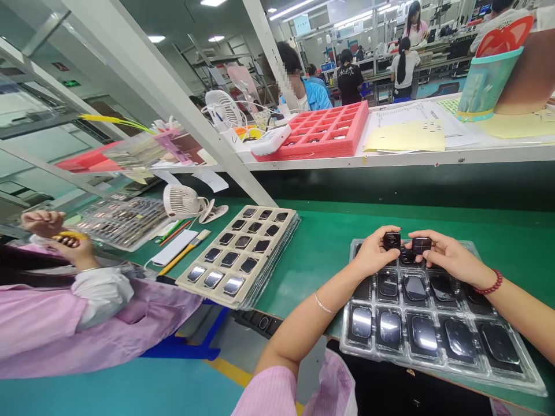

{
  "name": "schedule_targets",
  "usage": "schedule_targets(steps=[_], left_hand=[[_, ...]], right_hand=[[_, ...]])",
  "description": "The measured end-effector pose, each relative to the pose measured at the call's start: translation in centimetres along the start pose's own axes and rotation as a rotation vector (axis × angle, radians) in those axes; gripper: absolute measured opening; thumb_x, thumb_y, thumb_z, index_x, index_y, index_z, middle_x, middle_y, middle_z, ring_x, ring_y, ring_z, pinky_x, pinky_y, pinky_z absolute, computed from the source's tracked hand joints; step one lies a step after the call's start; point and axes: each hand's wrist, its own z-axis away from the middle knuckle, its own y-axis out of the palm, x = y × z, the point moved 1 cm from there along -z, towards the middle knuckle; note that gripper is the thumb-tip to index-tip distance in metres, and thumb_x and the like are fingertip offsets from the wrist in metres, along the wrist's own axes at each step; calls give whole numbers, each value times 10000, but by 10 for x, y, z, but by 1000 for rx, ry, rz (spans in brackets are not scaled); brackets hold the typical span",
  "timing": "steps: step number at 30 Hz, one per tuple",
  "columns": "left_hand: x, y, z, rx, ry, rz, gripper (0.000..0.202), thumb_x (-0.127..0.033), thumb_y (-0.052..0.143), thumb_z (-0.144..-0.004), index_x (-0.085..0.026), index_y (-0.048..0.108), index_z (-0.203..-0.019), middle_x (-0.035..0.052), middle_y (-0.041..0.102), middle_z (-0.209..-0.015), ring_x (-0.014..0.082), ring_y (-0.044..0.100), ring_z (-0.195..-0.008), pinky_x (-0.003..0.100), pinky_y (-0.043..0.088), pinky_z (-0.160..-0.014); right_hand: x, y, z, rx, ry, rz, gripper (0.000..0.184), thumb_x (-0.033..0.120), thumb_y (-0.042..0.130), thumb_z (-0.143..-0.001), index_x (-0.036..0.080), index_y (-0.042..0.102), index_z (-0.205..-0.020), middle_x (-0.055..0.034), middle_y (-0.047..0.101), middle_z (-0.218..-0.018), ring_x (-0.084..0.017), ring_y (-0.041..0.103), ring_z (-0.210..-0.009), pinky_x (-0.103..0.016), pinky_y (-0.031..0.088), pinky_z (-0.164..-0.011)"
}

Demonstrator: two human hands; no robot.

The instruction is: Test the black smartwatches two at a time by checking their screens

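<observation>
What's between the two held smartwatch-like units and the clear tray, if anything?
Possibly one thing: a third dark unit shows between the left unit, in the left hand, and the right unit, in the right hand, at the far side of the clear plastic tray; seated or held is unclear. No other obstruction visible.

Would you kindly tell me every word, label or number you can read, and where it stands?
Nothing reads with certainty.
Held devices: nothing legible.
Black shirt: white lettering, too blurred.
White paper on shelf: print too small.
Green sign: too small.
Hanging sign: too blurred.
</observation>
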Motion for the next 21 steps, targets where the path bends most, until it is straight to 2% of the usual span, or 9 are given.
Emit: schedule_targets(steps=[3,7,9,12,14,18,21], left_hand=[[0,0,0,16,-12,30,441,-158,677,-765,-167,621,-1201,60,710,-974,148,658,-823,306,522,-818],[-2,0,1,20,-6,-1,550,-118,689,-737,-178,589,-1275,84,712,-1073,176,676,-945,291,515,-842],[-2,1,1,19,-11,-9,552,-113,681,-742,-174,584,-1282,88,713,-1073,175,676,-944,286,514,-833],[-1,1,0,17,-36,22,429,-137,648,-774,-148,616,-1202,68,710,-949,145,656,-803,292,522,-781],[0,1,1,17,-41,24,426,-120,640,-765,-148,618,-1189,62,709,-939,143,654,-799,293,523,-782],[-1,1,2,30,-5,-18,508,-89,652,-740,-168,599,-1240,80,711,-1081,170,669,-959,296,513,-872],[-1,1,1,31,-8,-18,407,-130,643,-775,-156,626,-1180,76,713,-1021,152,662,-861,305,520,-852]], right_hand=[[1,0,0,5,7,29,383,346,630,-898,220,643,-1259,-94,756,-990,-238,726,-802,-363,588,-646],[3,2,0,1,-19,4,428,337,686,-834,235,643,-1247,-104,753,-1076,-256,736,-854,-364,599,-659],[3,1,0,3,-27,5,439,327,693,-819,240,642,-1247,-104,748,-1092,-255,733,-863,-361,597,-664],[1,0,0,19,0,43,418,329,625,-880,217,629,-1282,-75,752,-902,-218,705,-744,-358,581,-650],[0,-1,0,20,12,54,414,336,595,-901,204,623,-1293,-55,733,-813,-204,683,-687,-353,572,-634],[4,2,-1,-2,-22,25,434,342,661,-839,235,644,-1259,-88,743,-997,-239,717,-812,-345,582,-630],[5,3,-1,11,-27,33,436,322,667,-831,243,651,-1259,-98,742,-1070,-242,718,-836,-346,587,-641]])
